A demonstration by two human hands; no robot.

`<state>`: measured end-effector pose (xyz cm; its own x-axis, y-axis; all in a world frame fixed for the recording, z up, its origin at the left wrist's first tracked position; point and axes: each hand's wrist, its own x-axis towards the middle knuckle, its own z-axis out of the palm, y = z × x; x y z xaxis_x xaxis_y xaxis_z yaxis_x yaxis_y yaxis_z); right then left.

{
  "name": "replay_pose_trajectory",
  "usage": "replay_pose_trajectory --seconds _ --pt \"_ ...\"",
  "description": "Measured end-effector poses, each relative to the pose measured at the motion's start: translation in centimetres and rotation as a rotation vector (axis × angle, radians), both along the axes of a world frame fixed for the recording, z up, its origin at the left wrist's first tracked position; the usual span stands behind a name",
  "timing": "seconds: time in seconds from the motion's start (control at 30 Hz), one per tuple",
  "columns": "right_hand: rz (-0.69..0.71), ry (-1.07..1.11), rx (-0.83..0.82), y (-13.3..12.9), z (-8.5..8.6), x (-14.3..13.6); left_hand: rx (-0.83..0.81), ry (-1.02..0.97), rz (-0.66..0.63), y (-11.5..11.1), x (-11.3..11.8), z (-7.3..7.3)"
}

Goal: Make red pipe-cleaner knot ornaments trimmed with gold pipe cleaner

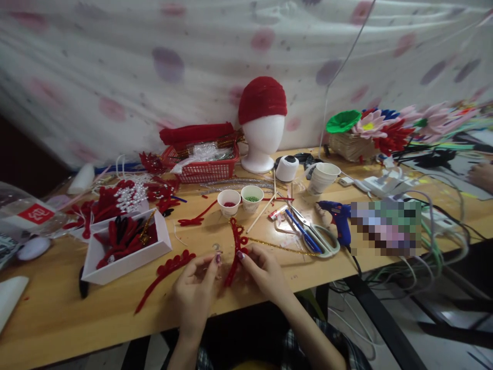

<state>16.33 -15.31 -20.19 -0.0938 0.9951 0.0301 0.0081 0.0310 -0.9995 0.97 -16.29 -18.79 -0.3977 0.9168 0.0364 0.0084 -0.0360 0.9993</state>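
My right hand [265, 272] pinches a red chenille-stem piece [232, 264] with small loops, held upright over the near table edge. A gold tinsel stem [283, 246] trails from it to the right. Just left of that piece, my left hand [196, 288] has thumb and forefinger pressed together; whatever lies between them is too small to make out. Beside the left hand, a second red chenille piece [171, 264] with scalloped loops rests on the table. Beyond the hands stand a paper cup of red beads [228, 209] and a paper cup of green beads [252, 205].
On the left is a white box [127, 257] of red and black pieces. Scissors [327, 244], blue pens [302, 234] and a blue glue gun [341, 218] lie right. Behind stand a red basket [208, 169] and a foam head [264, 136]. Another person's hand [481, 176] shows far right.
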Motion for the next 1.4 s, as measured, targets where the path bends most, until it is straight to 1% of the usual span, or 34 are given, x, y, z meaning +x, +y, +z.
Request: replay_pose_trajectory --seconds 0.13,0.27,0.43,0.6,0.77,0.93,1.1,1.17,1.27,1.4 --pt "-0.013 0.011 -0.010 0.0 0.0 0.0 0.006 0.030 0.043 0.2 -0.7 0.1" --pt "0.003 0.007 -0.017 0.0 -0.1 0.0 0.015 0.066 0.052 0.0 -0.8 -0.2" --pt "0.000 -0.031 -0.010 -0.2 0.1 0.1 0.141 0.174 0.002 -0.4 -0.8 -0.3" --pt "0.008 -0.070 0.000 -0.3 0.3 0.2 0.042 0.092 -0.044 0.1 -0.8 -0.1" --pt "0.025 -0.088 0.008 -0.4 0.4 0.2 0.047 0.021 -0.073 0.6 -0.7 -0.1" --pt "0.026 -0.129 0.035 -0.5 0.6 0.2 -0.005 0.003 -0.097 0.4 -0.7 -0.3" --pt "0.036 -0.164 0.052 -0.4 0.7 0.3 -0.040 -0.010 -0.159 0.1 -0.6 0.1" --pt "0.040 -0.172 0.065 -0.4 0.6 0.3 -0.042 -0.009 -0.194 0.1 -0.6 0.2" --pt "0.053 -0.186 0.099 -0.5 0.5 0.4 -0.056 0.048 -0.235 0.3 -0.5 0.2" --pt "0.093 -0.217 0.188 -0.5 0.6 0.5 -0.019 0.113 -0.295 0.7 -0.2 0.0"
